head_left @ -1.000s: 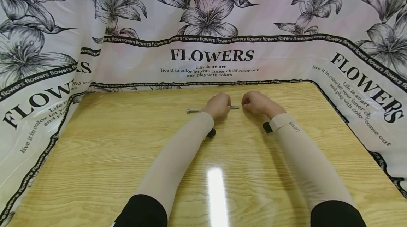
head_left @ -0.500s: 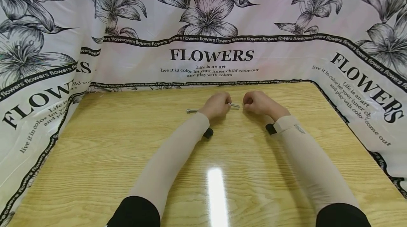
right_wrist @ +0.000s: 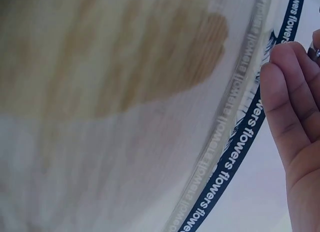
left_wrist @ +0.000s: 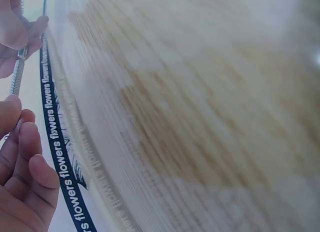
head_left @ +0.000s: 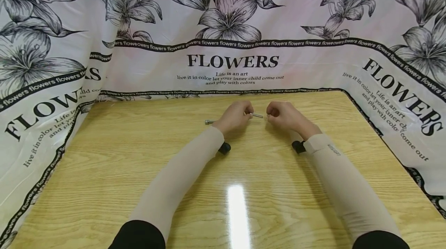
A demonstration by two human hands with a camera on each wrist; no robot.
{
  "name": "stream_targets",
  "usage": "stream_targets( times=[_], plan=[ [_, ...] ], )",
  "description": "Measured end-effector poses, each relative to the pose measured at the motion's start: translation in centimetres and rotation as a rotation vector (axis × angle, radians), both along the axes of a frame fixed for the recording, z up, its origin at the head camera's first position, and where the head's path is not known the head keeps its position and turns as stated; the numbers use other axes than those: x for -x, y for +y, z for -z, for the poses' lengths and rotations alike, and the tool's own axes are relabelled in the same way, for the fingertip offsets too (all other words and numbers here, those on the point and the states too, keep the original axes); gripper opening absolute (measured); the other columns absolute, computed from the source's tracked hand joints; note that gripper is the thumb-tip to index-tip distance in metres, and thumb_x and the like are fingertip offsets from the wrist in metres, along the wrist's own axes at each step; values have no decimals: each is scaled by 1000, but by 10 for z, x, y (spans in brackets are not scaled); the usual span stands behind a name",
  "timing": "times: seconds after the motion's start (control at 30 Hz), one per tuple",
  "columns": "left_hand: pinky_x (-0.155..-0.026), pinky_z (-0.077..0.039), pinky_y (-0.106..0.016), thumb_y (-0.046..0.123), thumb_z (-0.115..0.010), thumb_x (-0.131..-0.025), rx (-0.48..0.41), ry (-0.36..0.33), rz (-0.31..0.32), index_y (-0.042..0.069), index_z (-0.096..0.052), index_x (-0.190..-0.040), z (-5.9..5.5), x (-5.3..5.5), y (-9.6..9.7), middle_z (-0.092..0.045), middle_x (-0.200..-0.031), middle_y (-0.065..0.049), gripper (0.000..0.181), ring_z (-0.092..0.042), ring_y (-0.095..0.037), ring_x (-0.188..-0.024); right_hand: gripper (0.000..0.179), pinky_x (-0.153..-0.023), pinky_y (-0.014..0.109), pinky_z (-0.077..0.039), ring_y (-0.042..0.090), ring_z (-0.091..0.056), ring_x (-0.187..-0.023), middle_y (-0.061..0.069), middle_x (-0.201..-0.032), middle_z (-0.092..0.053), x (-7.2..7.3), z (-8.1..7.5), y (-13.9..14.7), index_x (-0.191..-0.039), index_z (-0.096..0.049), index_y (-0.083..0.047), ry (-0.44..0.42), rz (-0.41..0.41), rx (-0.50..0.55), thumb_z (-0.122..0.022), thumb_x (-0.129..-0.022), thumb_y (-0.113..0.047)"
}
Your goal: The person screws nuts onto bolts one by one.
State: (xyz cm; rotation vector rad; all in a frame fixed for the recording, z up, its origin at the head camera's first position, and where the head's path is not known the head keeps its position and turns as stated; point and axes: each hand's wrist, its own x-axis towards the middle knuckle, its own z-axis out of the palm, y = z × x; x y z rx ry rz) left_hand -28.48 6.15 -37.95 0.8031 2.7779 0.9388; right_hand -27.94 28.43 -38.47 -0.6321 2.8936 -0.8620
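Near the back of the table, my left hand (head_left: 234, 116) pinches a silver threaded bolt (head_left: 258, 115) between thumb and fingers. Its shank points right and its other end is hidden in the hand. Facing it, my right hand (head_left: 283, 115) has thumb and fingertips together on a small metal nut (left_wrist: 21, 53), mostly covered by the fingers. In the left wrist view the bolt's threads (left_wrist: 17, 77) run from the left fingertips up to the nut. The right wrist view shows only a shiny bit of the nut (right_wrist: 314, 53) at its right edge.
A second bolt (head_left: 210, 122) with a cylindrical head lies on the wood-grain table (head_left: 139, 156), partly behind my left wrist. A flower-printed cloth (head_left: 230, 72) hangs along the back and both sides.
Both wrists have swung slightly outward and toward me, while the fingertips stay nearly in place. The held bolt has tilted a little, its tip now lower than its base. The lying bolt has not moved.
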Motion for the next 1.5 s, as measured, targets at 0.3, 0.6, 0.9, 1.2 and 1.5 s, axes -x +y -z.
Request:
stream_targets(
  times=[0.3,0.6,0.9,1.2,1.5],
  plan=[
    [-78,-47,-27,15,-62,-95,-48,6,1,13,-61,-101,-4,-11,-10,-61,-97,1,6,-56,-12,-89,15,-72,36,-48,21,-57,-79,8,-87,-63,-13,-4,-10,-98,-62,-6,32,6,69,-62,-83,-7],
    [-69,-46,-25,16,-61,-95,-92,2,5,14,-60,-101,-2,-24,-23,-60,-94,3,6,-55,-12,-82,14,-67,35,-49,19,-58,-73,6,-82,-63,-26,-6,-19,-96,-61,-7,87,-11,130,-62,-82,-6],
    [-67,-46,-26,16,-61,-95,-147,7,-1,16,-61,-100,-2,-36,-38,-61,-93,4,4,-55,-11,-79,20,-68,36,-49,18,-59,-74,5,-84,-65,-37,-4,-28,-103,-63,-3,97,-11,176,-60,-84,-6],
    [-65,-47,-25,14,-63,-94,-217,36,-36,14,-62,-97,-4,-47,-55,-64,-88,6,4,-55,-10,-75,17,-65,35,-51,16,-60,-72,3,-84,-66,-43,-5,-38,-103,-66,-1,157,-58,206,-60,-87,-5],
    [-66,-48,-25,10,-67,-91,-290,87,-60,12,-64,-94,-2,-54,-68,-65,-86,4,5,-56,-12,-74,13,-64,31,-52,14,-62,-71,2,-82,-68,-46,-6,-52,-99,-67,-3,192,-85,270,-61,-87,-4]
  ],
)
